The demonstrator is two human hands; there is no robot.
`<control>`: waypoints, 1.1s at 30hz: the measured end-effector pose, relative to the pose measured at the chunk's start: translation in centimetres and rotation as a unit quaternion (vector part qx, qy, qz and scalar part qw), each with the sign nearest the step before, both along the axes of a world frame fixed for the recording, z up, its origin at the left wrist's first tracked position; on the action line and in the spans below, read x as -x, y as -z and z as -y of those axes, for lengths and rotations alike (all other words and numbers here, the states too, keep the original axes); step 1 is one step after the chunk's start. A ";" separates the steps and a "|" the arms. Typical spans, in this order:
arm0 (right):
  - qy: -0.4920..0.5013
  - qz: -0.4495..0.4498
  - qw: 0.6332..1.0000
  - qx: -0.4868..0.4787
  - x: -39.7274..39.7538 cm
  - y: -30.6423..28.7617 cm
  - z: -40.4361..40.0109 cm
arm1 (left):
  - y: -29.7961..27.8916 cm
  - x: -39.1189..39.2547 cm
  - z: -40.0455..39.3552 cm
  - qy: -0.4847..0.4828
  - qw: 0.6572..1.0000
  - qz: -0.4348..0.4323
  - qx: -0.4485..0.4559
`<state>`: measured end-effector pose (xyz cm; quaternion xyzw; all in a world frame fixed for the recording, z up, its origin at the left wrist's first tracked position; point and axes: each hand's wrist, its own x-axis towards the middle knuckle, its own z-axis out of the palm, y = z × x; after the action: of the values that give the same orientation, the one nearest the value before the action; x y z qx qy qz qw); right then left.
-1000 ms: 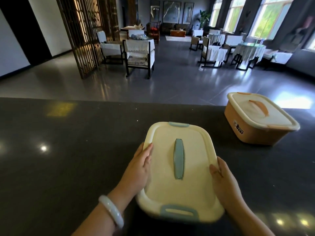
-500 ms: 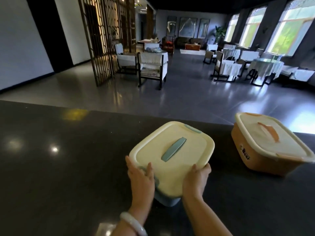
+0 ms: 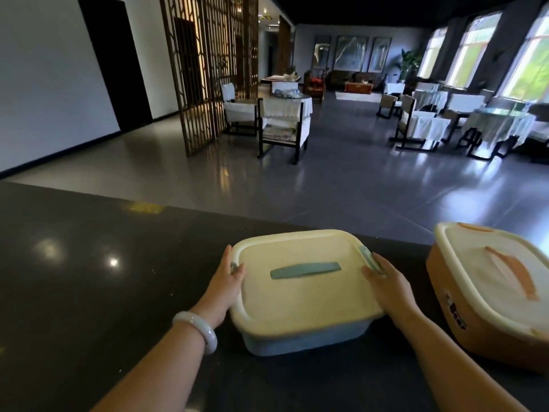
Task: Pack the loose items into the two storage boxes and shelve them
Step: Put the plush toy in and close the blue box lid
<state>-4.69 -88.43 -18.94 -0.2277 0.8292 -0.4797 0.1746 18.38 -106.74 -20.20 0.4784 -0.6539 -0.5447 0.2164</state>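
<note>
A blue storage box [image 3: 303, 337] with a cream lid and a blue-green handle lies in front of me on the dark counter [image 3: 89, 292]. My left hand [image 3: 227, 282] grips its left end at the side clasp. My right hand [image 3: 386, 285] grips the right end beside the other clasp. An orange storage box [image 3: 463, 337] with a cream lid and orange handle stands to the right, closed, apart from both hands.
The counter's far edge runs just behind the boxes, with the grey floor beyond. Chairs and cloth-covered tables stand further back, and a wooden lattice screen [image 3: 208, 69] rises at the left.
The blue box has turned, so its handle now runs left to right. My hands have shifted from its near end to its left and right ends. The view has tilted up.
</note>
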 end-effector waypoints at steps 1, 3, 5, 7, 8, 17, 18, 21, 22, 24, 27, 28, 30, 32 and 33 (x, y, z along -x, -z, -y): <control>0.004 0.025 1.000 0.015 0.4 0.2 0.3 | -0.2 0.7 0.9 0.000 1.000 0.011 0.013; 0.028 0.043 0.998 0.038 1.0 0.5 1.1 | -0.4 2.1 2.4 -0.001 0.998 0.037 0.046; 0.058 0.039 0.996 0.046 1.5 0.4 2.0 | -0.5 3.7 3.8 -0.003 0.995 0.068 0.076; 0.082 0.034 0.995 0.049 1.8 0.4 2.8 | -0.8 4.9 5.1 -0.009 0.990 0.096 0.105; 0.091 0.029 0.994 0.048 2.1 0.5 3.3 | -0.8 5.5 5.9 -0.005 0.987 0.106 0.121; 0.152 -0.008 0.988 0.041 4.4 1.9 6.6 | -1.3 9.8 10.5 0.039 0.970 0.112 0.214; 0.155 -0.012 0.987 0.038 4.7 1.9 7.0 | -1.3 10.2 10.9 0.039 0.969 0.112 0.218; 0.168 -0.016 0.985 0.035 5.7 2.1 7.9 | -1.3 11.1 11.8 0.040 0.968 0.103 0.225; 0.170 -0.014 0.985 0.037 6.0 2.1 8.1 | -1.3 11.3 12.0 0.042 0.968 0.102 0.226; 0.171 -0.007 0.985 0.038 6.4 2.3 8.7 | -1.4 11.7 12.5 0.045 0.966 0.101 0.234; 0.169 -0.004 0.985 0.038 6.7 2.6 9.0 | -1.2 12.0 13.0 0.048 0.963 0.104 0.243; 0.168 -0.005 0.985 0.036 6.7 2.6 9.0 | -1.1 12.1 13.1 0.051 0.963 0.105 0.243; 0.164 -0.003 0.986 0.030 6.6 2.5 8.9 | -0.8 12.1 13.2 0.054 0.963 0.107 0.241; 0.158 0.005 0.987 0.026 6.6 2.3 8.9 | -0.8 12.1 12.9 0.053 0.962 0.113 0.243; 0.156 0.010 0.987 0.026 6.6 2.2 8.9 | -0.9 11.9 12.7 0.054 0.959 0.122 0.250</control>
<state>-11.25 -97.30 -21.12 -0.0950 0.8398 -0.5251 0.1002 6.44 -119.43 -19.26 0.4360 -0.8152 -0.3126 0.2180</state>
